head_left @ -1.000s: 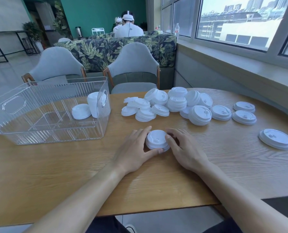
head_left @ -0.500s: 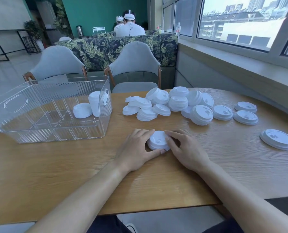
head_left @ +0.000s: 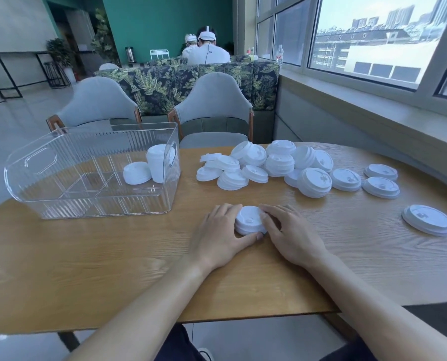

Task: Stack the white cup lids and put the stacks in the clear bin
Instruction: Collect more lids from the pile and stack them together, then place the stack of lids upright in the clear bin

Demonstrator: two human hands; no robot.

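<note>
Now the left hand (head_left: 218,237) and right hand (head_left: 289,234) grip the lid stack (head_left: 249,220) between them.

A short stack of round white plastic cup lids (head_left: 249,223) sits centre frame; loose lids (head_left: 269,165) heap above it; a ribbed clear plastic bin (head_left: 61,162) at left holds two stacks (head_left: 154,168).

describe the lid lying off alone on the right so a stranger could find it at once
Start at the wooden table and go to its right edge, under the window. One white lid lies flat there, well apart from the main lid pile, with nothing touching it.
</note>
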